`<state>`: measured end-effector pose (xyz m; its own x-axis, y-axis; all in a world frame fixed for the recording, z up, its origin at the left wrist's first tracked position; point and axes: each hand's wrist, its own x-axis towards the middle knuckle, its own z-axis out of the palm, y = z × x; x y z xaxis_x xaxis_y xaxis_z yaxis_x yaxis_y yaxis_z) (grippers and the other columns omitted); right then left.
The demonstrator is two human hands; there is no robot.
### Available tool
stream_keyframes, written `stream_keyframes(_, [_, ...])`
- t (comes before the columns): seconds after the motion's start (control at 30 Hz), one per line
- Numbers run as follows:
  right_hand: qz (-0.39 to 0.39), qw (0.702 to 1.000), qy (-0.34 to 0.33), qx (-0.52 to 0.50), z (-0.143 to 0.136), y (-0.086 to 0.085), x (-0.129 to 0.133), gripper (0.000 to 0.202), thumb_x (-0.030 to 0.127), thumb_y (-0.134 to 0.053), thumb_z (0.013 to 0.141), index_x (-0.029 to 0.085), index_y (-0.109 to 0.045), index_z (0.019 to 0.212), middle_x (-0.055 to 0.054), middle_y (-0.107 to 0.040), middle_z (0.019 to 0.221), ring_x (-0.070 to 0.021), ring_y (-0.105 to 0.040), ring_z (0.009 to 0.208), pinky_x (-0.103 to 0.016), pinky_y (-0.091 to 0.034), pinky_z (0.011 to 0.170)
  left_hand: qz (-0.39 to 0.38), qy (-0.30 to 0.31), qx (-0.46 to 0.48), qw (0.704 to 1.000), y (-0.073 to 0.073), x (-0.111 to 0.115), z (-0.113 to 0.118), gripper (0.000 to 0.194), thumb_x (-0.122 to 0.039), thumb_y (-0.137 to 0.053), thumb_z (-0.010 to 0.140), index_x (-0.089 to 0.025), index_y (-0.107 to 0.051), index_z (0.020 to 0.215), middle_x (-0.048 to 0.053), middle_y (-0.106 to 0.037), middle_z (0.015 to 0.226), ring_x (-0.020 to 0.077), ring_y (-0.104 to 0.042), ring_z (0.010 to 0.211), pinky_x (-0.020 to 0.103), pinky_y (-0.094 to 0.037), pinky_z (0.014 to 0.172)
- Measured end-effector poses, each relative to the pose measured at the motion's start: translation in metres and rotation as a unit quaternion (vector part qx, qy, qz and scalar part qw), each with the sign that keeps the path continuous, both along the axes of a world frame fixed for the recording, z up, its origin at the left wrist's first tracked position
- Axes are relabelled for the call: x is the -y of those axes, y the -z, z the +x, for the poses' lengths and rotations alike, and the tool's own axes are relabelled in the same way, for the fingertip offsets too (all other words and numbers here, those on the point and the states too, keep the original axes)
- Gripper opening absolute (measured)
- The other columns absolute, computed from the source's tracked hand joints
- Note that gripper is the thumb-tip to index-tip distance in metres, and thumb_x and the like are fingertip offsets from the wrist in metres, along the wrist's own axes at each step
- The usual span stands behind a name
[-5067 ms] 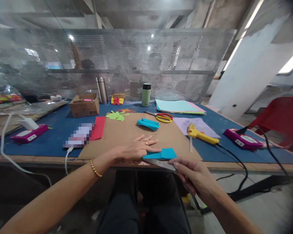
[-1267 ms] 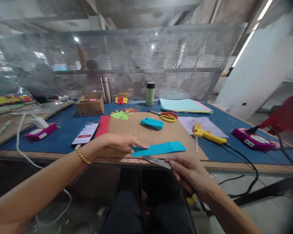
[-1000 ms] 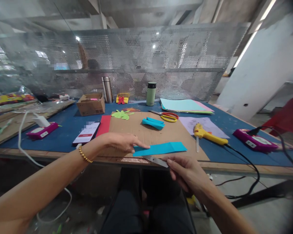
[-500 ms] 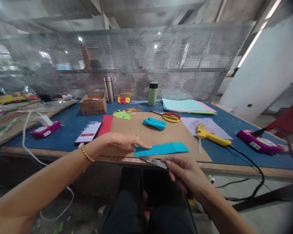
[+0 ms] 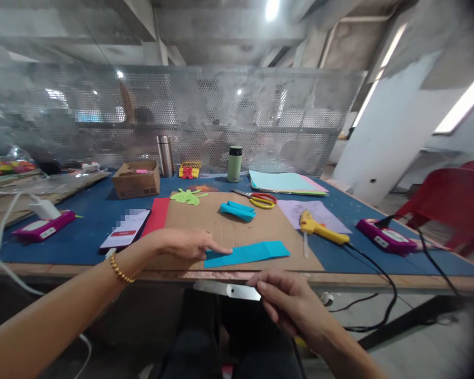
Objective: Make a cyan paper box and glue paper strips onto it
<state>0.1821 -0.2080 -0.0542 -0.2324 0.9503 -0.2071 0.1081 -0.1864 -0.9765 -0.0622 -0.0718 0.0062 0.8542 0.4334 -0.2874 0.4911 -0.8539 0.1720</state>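
A flat strip of blue paper (image 5: pixel 256 252) lies near the front edge of a cardboard sheet (image 5: pixel 197 221), with a crease across its right part. My left hand (image 5: pixel 193 246) rests over its left end, index finger stretched out and touching the paper; the other fingers are curled and partly hidden, and I see nothing held. Just off the table's front edge, my right hand (image 5: pixel 286 295) pinches the end of a thin metal knife (image 5: pixel 227 289) with a small hole in it. The knife points left, apart from the strip. Farther back lies a folded blue paper piece (image 5: pixel 237 211).
Scissors (image 5: pixel 263 199), green paper cutouts (image 5: pixel 188 197) and a yellow glue gun (image 5: pixel 322 230) lie around the cardboard. A phone (image 5: pixel 124 231) is by my left forearm. Behind stand a cardboard box (image 5: pixel 136 181), a steel flask (image 5: pixel 165 156) and a green tumbler (image 5: pixel 234 164).
My right hand has drawn the knife back toward me, away from the strip's near edge and over the table's edge. My left finger stays on the paper. The whole view has shifted.
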Motion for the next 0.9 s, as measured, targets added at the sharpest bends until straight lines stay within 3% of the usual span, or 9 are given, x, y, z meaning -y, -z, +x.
stream_keyframes(0.1, [0.027,0.998,0.043,-0.043,0.017,-0.009,0.002,0.051,0.061,-0.07,0.079,0.015,-0.07,0.102,0.006,-0.053,0.05,-0.0021,-0.034,0.031,-0.016,-0.022,0.033,0.012,-0.003,0.006,1.0,0.003,0.001,-0.001,0.062,-0.012,-0.048,0.089,-0.036,-0.051,0.146,0.005,-0.062,0.095,0.0161,-0.057,0.08,0.022,-0.044,0.075])
stream_keyframes(0.23, [0.115,0.979,0.139,-0.091,0.036,-0.035,-0.013,0.044,0.05,-0.073,0.082,0.015,-0.069,0.109,0.005,-0.057,0.057,-0.0037,-0.041,0.036,-0.017,-0.026,0.037,0.017,-0.02,0.035,0.999,0.002,0.008,-0.003,0.062,-0.013,-0.047,0.09,-0.036,-0.048,0.148,0.007,-0.066,0.103,0.0184,-0.059,0.087,0.024,-0.045,0.079])
stream_keyframes(0.33, [0.142,0.981,0.113,-0.068,0.031,-0.053,-0.041,0.046,0.045,-0.074,0.081,0.016,-0.065,0.115,0.001,-0.065,0.068,-0.0068,-0.049,0.041,-0.019,-0.033,0.038,0.01,-0.034,0.084,0.996,0.001,0.019,-0.008,0.068,-0.014,-0.046,0.091,-0.034,-0.037,0.154,0.008,-0.065,0.123,0.0204,-0.06,0.097,0.027,-0.045,0.086])
stream_keyframes(0.4, [0.154,0.985,0.064,-0.035,0.015,-0.061,-0.065,0.045,0.042,-0.072,0.081,0.015,-0.063,0.115,0.0,-0.068,0.072,-0.0083,-0.052,0.042,-0.021,-0.037,0.038,0.0,-0.052,0.127,0.991,0.004,0.026,-0.011,0.064,-0.018,-0.042,0.095,-0.033,-0.032,0.157,0.008,-0.062,0.131,0.0214,-0.059,0.104,0.03,-0.044,0.09])
stream_keyframes(0.5, [0.179,0.984,0.003,0.019,-0.023,-0.066,-0.105,0.035,0.033,-0.065,0.084,0.014,-0.061,0.113,-0.003,-0.072,0.078,-0.0082,-0.054,0.042,-0.021,-0.039,0.039,0.0,-0.093,0.193,0.977,0.014,0.034,-0.013,0.051,-0.036,-0.038,0.103,-0.028,-0.04,0.153,0.009,-0.064,0.128,0.0233,-0.058,0.109,0.033,-0.043,0.095])
stream_keyframes(0.67, [0.192,0.976,-0.014,0.1,-0.091,-0.067,-0.163,0.016,0.021,-0.054,0.088,0.015,-0.063,0.101,-0.006,-0.075,0.081,-0.006,-0.051,0.04,-0.018,-0.038,0.037,0.081,-0.163,0.212,0.96,0.033,0.04,-0.007,0.066,-0.07,-0.052,0.088,-0.036,-0.053,0.144,0.01,-0.064,0.11,0.0312,-0.056,0.108,0.042,-0.043,0.093])
stream_keyframes(0.8, [0.199,0.965,-0.042,0.165,-0.129,-0.063,-0.191,0.019,0.022,-0.046,0.095,0.016,-0.062,0.086,-0.008,-0.077,0.088,-0.0061,-0.056,0.044,-0.018,-0.042,0.043,0.098,-0.176,0.2,0.959,0.04,0.039,-0.003,0.06,-0.07,-0.051,0.089,-0.038,-0.06,0.138,0.011,-0.063,0.101,0.0308,-0.057,0.103,0.042,-0.042,0.09])
stream_keyframes(0.9, [0.214,0.943,-0.061,0.246,-0.145,-0.059,-0.202,0.028,0.029,-0.05,0.096,0.016,-0.062,0.074,-0.009,-0.073,0.071,-0.0134,-0.063,0.049,-0.023,-0.047,0.048,0.091,-0.174,0.213,0.957,0.04,0.038,-0.003,0.062,-0.071,-0.051,0.088,-0.036,-0.06,0.139,0.012,-0.066,0.107,0.0314,-0.057,0.105,0.042,-0.042,0.091])
